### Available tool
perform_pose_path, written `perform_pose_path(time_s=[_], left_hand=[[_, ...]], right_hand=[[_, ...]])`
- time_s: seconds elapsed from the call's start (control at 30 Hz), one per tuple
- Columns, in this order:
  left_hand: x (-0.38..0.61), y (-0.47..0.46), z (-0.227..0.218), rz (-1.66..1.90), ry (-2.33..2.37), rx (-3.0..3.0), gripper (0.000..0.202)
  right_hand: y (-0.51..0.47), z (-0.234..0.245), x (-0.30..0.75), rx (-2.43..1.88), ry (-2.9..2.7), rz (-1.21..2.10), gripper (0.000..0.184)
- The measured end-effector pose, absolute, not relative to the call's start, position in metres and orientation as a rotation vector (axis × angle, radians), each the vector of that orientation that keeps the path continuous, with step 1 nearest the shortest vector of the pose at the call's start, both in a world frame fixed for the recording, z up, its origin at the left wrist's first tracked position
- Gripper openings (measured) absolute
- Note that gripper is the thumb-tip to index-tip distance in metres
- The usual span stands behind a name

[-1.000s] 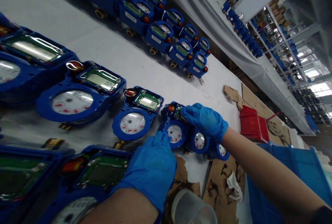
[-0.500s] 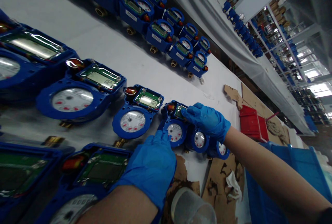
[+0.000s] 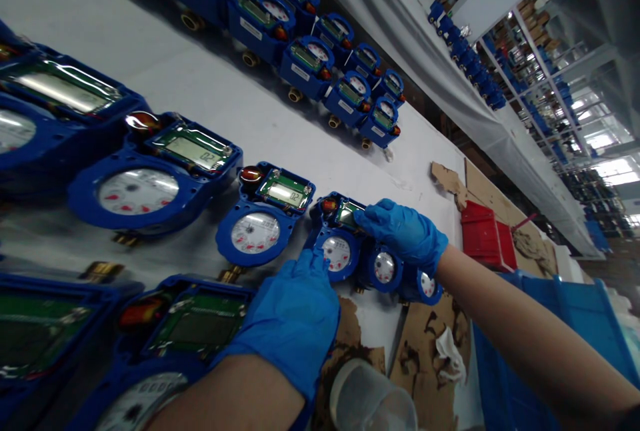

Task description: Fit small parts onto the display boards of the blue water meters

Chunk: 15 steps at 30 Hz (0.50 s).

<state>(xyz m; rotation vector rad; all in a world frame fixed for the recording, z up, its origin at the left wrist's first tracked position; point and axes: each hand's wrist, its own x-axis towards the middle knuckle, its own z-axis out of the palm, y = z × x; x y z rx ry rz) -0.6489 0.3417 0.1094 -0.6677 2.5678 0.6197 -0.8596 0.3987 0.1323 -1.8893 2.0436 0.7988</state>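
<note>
A blue water meter (image 3: pixel 353 251), its lid off, sits on the white-covered table between my hands. It has a round dial, a green circuit board with a small display (image 3: pixel 349 212) and a brown component beside it. My left hand (image 3: pixel 295 314), in a blue glove, has its fingers together against the dial's left rim, holding the meter. At the display's right edge, the gloved fingers of my right hand (image 3: pixel 403 231) are bunched together; whatever is in them is hidden. Just beyond it stands another meter (image 3: pixel 385 266), partly under my right hand. To the left is a meter (image 3: pixel 255 234) with a lit display.
More meters line the near side, with another row (image 3: pixel 307 68) farther back. A clear plastic cup (image 3: pixel 373 398) rests on torn cardboard (image 3: pixel 420 351) at the bottom. On the right are a red bin (image 3: pixel 485 234) and a blue crate (image 3: pixel 560 311).
My right hand has shifted slightly to the right, so more of the meter's display shows. My left hand stays against the meter.
</note>
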Motion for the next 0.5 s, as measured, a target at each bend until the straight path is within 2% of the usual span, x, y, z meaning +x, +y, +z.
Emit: perform_pose_path(time_s=[0.27, 0.5], left_hand=[[-0.651, 0.339, 0.113, 0.698, 2.456, -0.665, 0.065], [-0.652, 0.34, 0.108, 0.734, 2.474, -0.686, 0.066]], right_hand=[[0.407, 0.129, -0.868, -1.908, 2.058, 0.729, 0.041], [0.422, 0.131, -0.883, -2.059, 2.169, 0.432, 0.041]])
